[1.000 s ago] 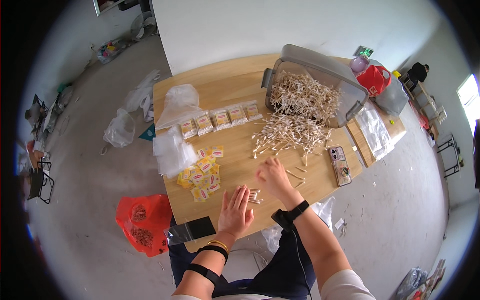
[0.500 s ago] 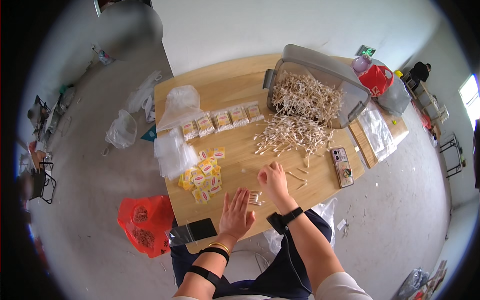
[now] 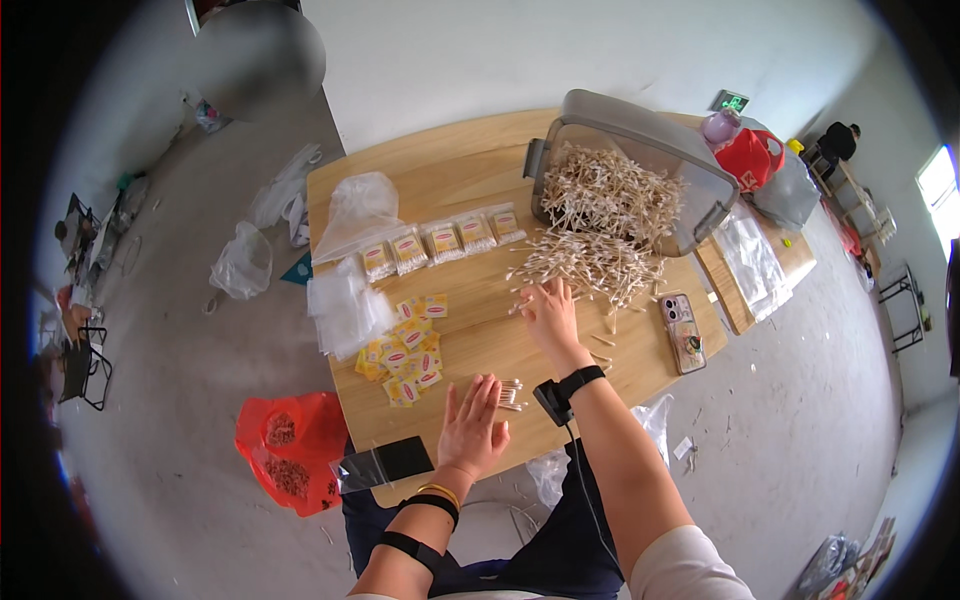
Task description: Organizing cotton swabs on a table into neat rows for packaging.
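My right hand [image 3: 548,313] lies on the wooden table [image 3: 470,170], fingers spread at the near edge of a loose heap of cotton swabs [image 3: 590,265]. Flat near the table's front edge rests my left hand [image 3: 472,428], its fingers straight and touching a small bunch of swabs [image 3: 510,393]. A tipped grey bin [image 3: 640,150] spills more swabs at the back right. Yellow paper labels [image 3: 405,350] lie left of my left hand, with a row of filled small bags [image 3: 440,243] behind them.
A stack of clear bags [image 3: 345,310] and a puffed plastic bag [image 3: 358,205] sit at the left. A phone [image 3: 680,330] lies at the right, a dark phone [image 3: 400,460] at the front edge. A red bag [image 3: 285,450] lies on the floor.
My right hand has reached away from me, from near the small bunch of swabs up to the big heap. My left hand has stayed near the front edge.
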A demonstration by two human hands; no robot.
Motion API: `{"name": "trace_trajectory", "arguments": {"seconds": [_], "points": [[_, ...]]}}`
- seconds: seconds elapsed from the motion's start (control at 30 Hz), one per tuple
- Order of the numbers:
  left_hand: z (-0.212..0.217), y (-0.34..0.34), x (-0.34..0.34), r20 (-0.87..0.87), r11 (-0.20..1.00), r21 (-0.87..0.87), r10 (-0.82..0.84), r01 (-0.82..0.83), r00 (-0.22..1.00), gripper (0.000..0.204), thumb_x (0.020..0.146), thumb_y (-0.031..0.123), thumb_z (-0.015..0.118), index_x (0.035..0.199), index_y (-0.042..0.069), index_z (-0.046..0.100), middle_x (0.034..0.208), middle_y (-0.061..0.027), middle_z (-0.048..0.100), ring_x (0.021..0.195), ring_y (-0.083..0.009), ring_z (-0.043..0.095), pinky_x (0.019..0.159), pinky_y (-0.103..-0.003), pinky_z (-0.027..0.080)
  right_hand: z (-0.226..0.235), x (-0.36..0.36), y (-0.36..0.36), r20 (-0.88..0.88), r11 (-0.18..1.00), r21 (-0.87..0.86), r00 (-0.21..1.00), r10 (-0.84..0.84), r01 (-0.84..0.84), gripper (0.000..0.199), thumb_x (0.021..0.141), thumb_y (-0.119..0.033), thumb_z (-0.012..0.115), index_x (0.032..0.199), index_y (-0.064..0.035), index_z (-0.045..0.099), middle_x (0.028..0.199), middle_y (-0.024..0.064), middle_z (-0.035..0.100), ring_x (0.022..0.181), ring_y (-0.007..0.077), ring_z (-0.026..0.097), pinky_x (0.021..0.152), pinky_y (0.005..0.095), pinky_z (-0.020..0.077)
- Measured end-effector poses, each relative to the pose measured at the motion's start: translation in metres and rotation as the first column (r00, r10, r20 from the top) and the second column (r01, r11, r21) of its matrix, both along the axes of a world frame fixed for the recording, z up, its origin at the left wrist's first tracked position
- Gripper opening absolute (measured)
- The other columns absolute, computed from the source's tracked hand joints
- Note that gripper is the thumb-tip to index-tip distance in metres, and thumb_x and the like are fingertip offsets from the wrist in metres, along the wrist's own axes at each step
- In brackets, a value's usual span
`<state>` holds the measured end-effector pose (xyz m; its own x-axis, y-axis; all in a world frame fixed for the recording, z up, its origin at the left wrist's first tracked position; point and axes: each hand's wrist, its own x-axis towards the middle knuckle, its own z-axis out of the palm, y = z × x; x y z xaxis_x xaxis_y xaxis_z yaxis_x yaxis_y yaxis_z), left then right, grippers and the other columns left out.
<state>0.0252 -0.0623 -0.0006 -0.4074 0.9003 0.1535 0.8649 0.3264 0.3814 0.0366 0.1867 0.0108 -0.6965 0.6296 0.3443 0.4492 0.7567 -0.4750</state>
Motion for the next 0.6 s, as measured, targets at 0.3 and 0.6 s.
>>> {"name": "trace_trajectory", "arguments": {"seconds": [0.3, 0.6], "points": [[0.003, -0.004, -0.003, 0.023, 1.000, 0.008, 0.006, -0.007, 1.000, 0.070, 0.088, 0.028, 0.061, 0.150, 0.007, 0.037, 0.154, -0.0100, 0.039, 0.147, -0.0252, 0.033, 0.122, -0.057, 0.018, -0.004, 0.035, -0.051, -0.035, 0.982, -0.105, 0.987, 0.155, -0.158, 0.016, 0.076, -0.005, 0.072, 0.090, -0.0110, 0.069, 0.101, 0.0107, 0.057, 0.103, 0.0335, 0.053, 0.092, 0.0429, 0.0466], [0.007, -0.002, -0.003, 0.023, 1.000, 0.006, -0.005, 0.005, 1.000, 0.067, 0.089, 0.031, 0.059, 0.149, 0.005, 0.040, 0.153, -0.0111, 0.040, 0.146, -0.0259, 0.034, 0.122, -0.056, 0.019, 0.012, 0.076, -0.044, -0.094, 0.991, -0.133, 0.996, 0.000, -0.013, 0.028, 0.075, 0.002, 0.069, 0.098, -0.0123, 0.068, 0.104, 0.0107, 0.058, 0.102, 0.0334, 0.053, 0.091, 0.0433, 0.0450]]}}
